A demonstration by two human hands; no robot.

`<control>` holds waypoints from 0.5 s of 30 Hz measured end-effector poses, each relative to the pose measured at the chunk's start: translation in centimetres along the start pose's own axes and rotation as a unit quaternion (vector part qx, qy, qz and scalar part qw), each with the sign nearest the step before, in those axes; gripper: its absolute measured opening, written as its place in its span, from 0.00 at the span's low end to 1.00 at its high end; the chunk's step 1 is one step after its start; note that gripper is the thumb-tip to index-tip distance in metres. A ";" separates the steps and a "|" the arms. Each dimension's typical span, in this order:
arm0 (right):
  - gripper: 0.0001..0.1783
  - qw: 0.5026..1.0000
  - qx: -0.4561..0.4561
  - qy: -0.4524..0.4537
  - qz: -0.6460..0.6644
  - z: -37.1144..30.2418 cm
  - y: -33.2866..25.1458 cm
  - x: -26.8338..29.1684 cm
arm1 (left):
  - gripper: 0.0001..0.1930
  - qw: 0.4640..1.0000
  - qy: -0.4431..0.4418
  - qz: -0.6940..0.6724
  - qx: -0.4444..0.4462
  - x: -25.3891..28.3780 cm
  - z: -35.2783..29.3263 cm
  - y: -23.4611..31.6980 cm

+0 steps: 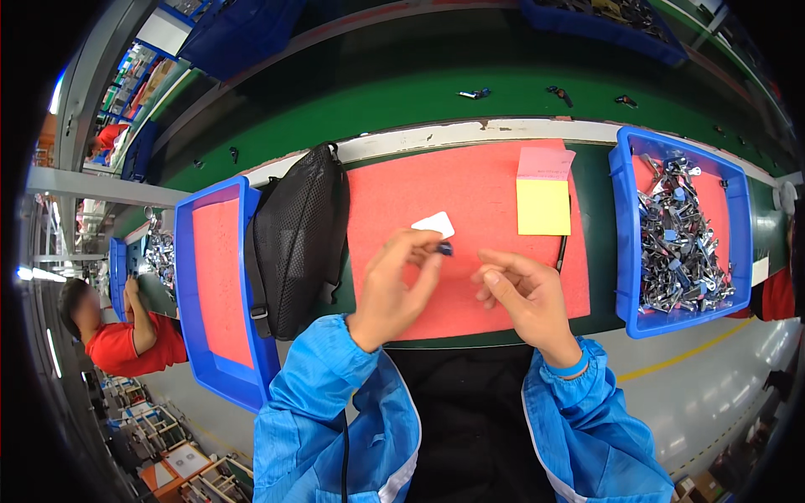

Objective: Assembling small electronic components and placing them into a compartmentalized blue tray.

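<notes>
My left hand [396, 285] pinches a small dark blue piece [445, 249] between thumb and fingertips, over the red mat [386, 197]. The piece is too small to name. Just beyond those fingers lies a white card-like piece with rounded corners [434, 224]. To the right, my right hand [528, 299] hovers over the mat, its fingers loosely bent and apart, and nothing shows in them. A yellow sticky-note pad [543, 207] with a pink slip [545, 163] lies beyond it, beside a black pen [563, 245].
At right stands a blue bin [625, 226] heaped with small silver metal parts [681, 243]. A black mesh bag [298, 243] and a blue red-lined bin [222, 381] stand left. Several small parts lie on the green belt [402, 105]. A person in red [126, 344] sits far left.
</notes>
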State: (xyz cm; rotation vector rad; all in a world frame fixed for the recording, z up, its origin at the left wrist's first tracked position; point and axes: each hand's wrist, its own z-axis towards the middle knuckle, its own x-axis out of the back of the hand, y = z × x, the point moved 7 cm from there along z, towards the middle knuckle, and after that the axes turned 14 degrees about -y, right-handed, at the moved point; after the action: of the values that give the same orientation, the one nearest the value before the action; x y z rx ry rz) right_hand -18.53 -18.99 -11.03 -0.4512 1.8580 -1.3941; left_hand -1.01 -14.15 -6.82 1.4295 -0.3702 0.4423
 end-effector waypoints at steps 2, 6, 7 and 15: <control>0.16 0.998 -0.047 0.005 -0.031 -0.7 0.8 1.1 | 0.14 0.996 0.014 0.087 -0.014 0.6 0.8 -0.3; 0.15 0.997 -0.048 -0.005 -0.060 -1.3 1.1 1.3 | 0.13 0.946 0.004 0.308 -0.104 -0.1 1.8 0.1; 0.14 0.997 -0.037 -0.012 -0.068 -1.4 0.9 1.3 | 0.13 0.939 -0.016 0.327 -0.108 -0.2 1.8 -0.1; 0.12 0.998 -0.032 0.004 -0.058 -2.3 -0.1 1.6 | 0.15 0.941 -0.032 0.318 -0.108 0.2 1.0 -0.3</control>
State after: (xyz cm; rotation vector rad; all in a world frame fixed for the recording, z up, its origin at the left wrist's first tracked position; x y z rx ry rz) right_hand -21.31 -18.56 -11.29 -0.5954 1.9124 -1.4172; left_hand -0.66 -15.20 -6.87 1.0879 -0.9169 0.8492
